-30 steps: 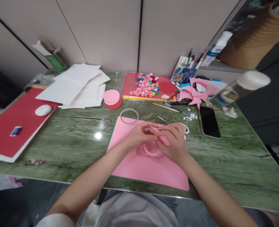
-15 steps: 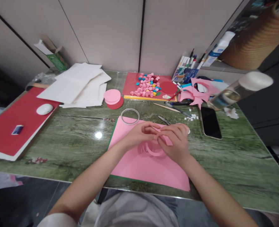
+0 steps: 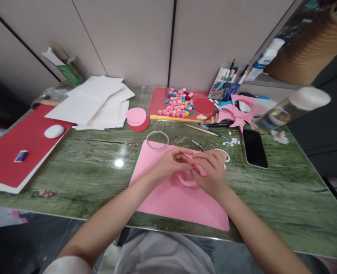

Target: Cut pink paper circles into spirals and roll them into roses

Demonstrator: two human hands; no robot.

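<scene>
The left hand (image 3: 170, 163) and right hand (image 3: 214, 174), fingers curled, pinch the strip (image 3: 186, 183), which loops just below their meeting fingertips.

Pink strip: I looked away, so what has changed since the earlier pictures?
The curled pink strip has drawn in slightly rightward, toward the right hand. Nothing was visibly taken or released; that hand, the left hand and the pink sheet stay put.
</scene>
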